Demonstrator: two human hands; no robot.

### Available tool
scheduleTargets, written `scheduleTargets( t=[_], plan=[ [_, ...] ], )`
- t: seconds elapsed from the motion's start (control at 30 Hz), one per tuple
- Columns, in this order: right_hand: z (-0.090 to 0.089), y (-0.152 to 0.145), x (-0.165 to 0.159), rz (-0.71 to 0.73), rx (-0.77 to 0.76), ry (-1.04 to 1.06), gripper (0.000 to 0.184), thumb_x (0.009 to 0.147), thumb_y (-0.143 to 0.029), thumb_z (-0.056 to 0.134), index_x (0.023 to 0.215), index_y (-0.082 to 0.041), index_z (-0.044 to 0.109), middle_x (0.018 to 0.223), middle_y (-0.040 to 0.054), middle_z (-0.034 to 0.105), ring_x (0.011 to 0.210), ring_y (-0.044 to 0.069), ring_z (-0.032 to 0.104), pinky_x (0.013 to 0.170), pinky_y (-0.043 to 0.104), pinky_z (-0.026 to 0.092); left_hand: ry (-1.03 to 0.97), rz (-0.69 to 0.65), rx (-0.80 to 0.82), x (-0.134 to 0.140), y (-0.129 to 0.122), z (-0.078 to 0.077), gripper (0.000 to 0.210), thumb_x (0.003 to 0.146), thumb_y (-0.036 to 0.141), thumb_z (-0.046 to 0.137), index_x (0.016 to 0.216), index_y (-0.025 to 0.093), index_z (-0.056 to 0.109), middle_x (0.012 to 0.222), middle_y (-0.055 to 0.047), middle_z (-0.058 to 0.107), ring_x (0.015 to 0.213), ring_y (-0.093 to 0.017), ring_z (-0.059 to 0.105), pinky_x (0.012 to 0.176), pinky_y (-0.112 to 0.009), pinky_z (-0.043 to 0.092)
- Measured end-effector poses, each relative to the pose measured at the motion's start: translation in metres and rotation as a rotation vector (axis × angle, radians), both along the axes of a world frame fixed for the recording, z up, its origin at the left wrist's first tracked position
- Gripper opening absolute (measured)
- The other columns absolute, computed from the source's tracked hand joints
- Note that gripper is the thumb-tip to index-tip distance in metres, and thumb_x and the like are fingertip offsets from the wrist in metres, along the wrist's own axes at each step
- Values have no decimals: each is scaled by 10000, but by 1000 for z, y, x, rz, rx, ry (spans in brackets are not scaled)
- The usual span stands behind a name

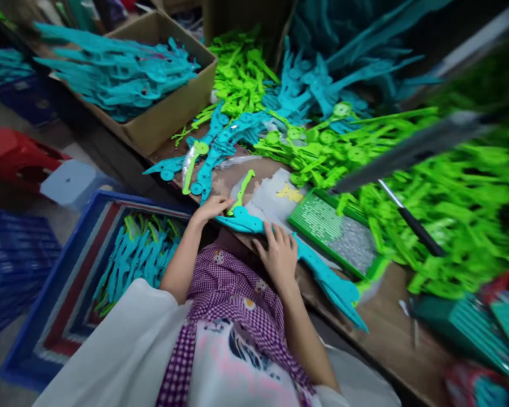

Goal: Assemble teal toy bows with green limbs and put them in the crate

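Observation:
A long turquoise plastic part [322, 274] with rounded discs lies slantwise along the table's front edge. My right hand [280, 251] is closed over its middle, fingers across the top and thumb on the near side. At the part's left end, my left hand [212, 209] has its fingers together against a thin light green plastic strip [242, 191]; the fingertip contact is partly hidden. Just beyond my left hand lie loose turquoise parts [220, 141] and another green strip [189, 169]. A green tray [311, 249] of small metal pieces sits beyond my right hand.
Green plastic parts [407, 164] are heaped at the right and back. A cardboard box [169, 107] of turquoise parts stands back left. Below left is a blue crate [74, 226] with joined parts inside. A dark tool arm [407, 152] reaches in above the heap from the right.

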State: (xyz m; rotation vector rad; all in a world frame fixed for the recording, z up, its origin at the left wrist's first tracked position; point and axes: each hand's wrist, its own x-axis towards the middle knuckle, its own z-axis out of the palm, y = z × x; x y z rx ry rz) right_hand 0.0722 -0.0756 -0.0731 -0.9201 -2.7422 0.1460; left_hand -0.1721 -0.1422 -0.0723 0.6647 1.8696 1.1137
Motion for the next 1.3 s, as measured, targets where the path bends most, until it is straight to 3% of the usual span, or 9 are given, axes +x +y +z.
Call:
scheduleTargets(
  t=[0.17,0.33,0.57,0.73,0.87,1.0,1.13,1.23,1.3],
  plan=[
    [3,26,5,-102,-27,-86,430,962,-364,483,1363,-229,562,1207,121,686,1083,263,578,932,416,346,-156,-110,-13,-4,32,9,345,827,389,687,599,167,551,419,38,503,393,-80,464,428,-185,309],
    [3,37,19,-206,8,-30,431,970,-368,471,1373,-238,556,1201,111,690,1074,247,567,920,396,326,-259,-64,79,11,48,8,282,793,395,718,731,153,586,618,21,633,584,-100,594,622,-220,479],
    [-5,35,24,-205,-3,3,425,971,-355,473,1369,-239,565,1234,126,676,1118,252,572,959,427,325,-362,-102,96,22,41,9,171,877,274,607,977,145,658,847,-33,731,747,-126,652,765,-271,522],
    [-6,31,25,-193,-21,15,425,974,-355,469,1363,-221,573,1229,128,684,1130,254,581,980,425,328,-388,-108,-25,25,51,11,247,705,235,818,889,131,688,745,-37,713,647,-113,619,671,-261,508],
    [-2,30,31,-159,-121,67,411,972,-354,470,1338,-210,590,1242,127,680,1148,255,590,1028,455,337,-413,-96,-103,27,54,9,150,684,189,820,699,150,676,604,-21,653,530,-88,555,567,-251,477],
    [34,47,30,-210,-269,485,407,933,-433,527,1264,-218,623,1231,118,672,1156,239,604,1011,471,427,-447,-78,-92,27,53,11,182,656,186,840,663,164,659,593,-9,643,523,-76,559,538,-223,470],
    [95,82,-4,-311,-238,1135,575,936,-523,468,1434,-239,417,1411,113,505,1325,210,493,1047,446,434,-367,-90,-79,27,53,11,188,659,202,832,647,153,651,577,-10,626,519,-80,545,532,-221,450],
    [123,100,-29,-91,-462,1166,576,896,-615,464,1351,-262,491,1241,71,590,1154,183,599,944,376,514,-308,-102,-65,30,53,12,189,666,251,817,675,149,658,616,-20,649,577,-106,574,571,-233,459],
    [126,106,-31,-39,-576,1126,544,820,-632,577,1204,-247,594,1063,44,642,976,171,642,839,334,553,-303,-116,-64,31,52,13,209,661,282,812,708,150,658,625,-15,655,592,-112,583,581,-230,459]
  ],
)
